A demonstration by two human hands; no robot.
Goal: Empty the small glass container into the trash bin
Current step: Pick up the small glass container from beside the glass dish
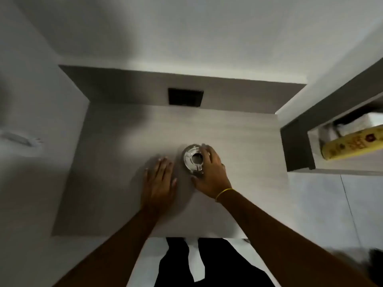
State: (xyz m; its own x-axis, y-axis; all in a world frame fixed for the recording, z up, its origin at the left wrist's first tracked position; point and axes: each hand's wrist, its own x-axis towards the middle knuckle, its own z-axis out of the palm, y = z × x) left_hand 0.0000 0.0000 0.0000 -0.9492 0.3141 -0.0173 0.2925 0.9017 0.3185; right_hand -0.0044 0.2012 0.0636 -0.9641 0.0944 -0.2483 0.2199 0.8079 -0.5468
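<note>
Head view: my right hand (209,172) cups the small glass container (192,159) on the counter (116,199); left hand (159,181) flat, empty; emptying not begun; no bin visible.

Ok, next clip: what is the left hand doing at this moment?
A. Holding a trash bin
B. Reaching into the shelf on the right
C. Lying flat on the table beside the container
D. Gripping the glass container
C: the left hand lies palm down with fingers spread on the table, apart from the glass container, which the right hand is closing around.
</note>
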